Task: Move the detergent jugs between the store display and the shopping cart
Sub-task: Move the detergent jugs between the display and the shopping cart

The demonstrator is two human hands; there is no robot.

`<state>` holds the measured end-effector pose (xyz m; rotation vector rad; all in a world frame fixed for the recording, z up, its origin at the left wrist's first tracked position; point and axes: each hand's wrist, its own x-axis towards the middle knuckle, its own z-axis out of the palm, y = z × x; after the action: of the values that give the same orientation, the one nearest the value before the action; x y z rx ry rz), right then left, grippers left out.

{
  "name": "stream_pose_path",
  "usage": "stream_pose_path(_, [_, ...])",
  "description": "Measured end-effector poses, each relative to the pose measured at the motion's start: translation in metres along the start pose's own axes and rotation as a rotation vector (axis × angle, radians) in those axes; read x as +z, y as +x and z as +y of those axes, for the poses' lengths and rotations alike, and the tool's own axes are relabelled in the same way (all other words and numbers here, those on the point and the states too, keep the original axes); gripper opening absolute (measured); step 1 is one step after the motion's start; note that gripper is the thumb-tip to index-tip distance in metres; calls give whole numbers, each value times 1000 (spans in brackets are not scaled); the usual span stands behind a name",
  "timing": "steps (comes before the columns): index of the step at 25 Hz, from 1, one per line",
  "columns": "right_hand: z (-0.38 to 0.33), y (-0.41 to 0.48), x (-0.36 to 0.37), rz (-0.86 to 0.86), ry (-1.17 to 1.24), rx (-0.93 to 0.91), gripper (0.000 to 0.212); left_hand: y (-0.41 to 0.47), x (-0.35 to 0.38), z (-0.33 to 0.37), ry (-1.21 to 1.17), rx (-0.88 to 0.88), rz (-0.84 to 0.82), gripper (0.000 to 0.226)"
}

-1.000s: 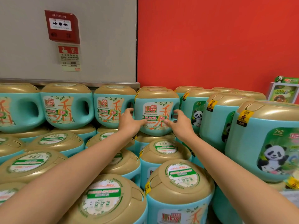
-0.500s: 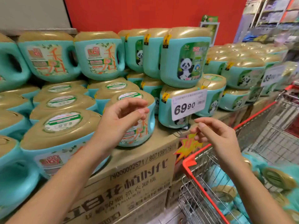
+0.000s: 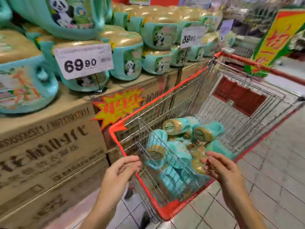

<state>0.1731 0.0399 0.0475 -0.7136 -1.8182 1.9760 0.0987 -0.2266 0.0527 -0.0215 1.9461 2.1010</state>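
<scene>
While both hands (image 3: 119,171) (image 3: 222,169) hover over the shopping cart (image 3: 171,210), palms facing, fingers (image 3: 132,160) relaxed, holding nothing.

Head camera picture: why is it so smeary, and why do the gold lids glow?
Head view: blur smears the jugs in the cart and the far price tag; the near 69.90 tag is readable; light glares off the gold lids; straight edges bow near the borders.
</scene>
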Motion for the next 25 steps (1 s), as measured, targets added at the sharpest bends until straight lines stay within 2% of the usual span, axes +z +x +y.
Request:
stream_pose_path(4, [-11, 20, -79, 17, -78, 4, 17, -10, 81, -37, -40, -111, 41, 20])
stream_pose_path(7, [-24, 46, -118, 7, -101, 7, 16, 1, 124, -36, -36, -91, 34, 21])
stream_pose_path(11, [-36, 106, -134, -23, -132, 1, 14, 48, 164, -23, -3, -17, 21, 21])
stream_pose_path(14, [-36, 178, -128, -60, -235, -8, 16, 108, 192, -29, -6, -32, 52, 18])
stream_pose_path(19, [-10, 310, -103, -156, -472, 29, 17, 233, 231, -58, -108, -366, 158, 11])
stream_pose_path(21, [11, 358, -91, -240, -614, 19, 18, 275, 239, -75, -96, -430, 190, 7])
stream_pose_path(25, [73, 427, -60, -473, -871, -12, 32, 333, 253, -121, -49, -600, 255, 22])
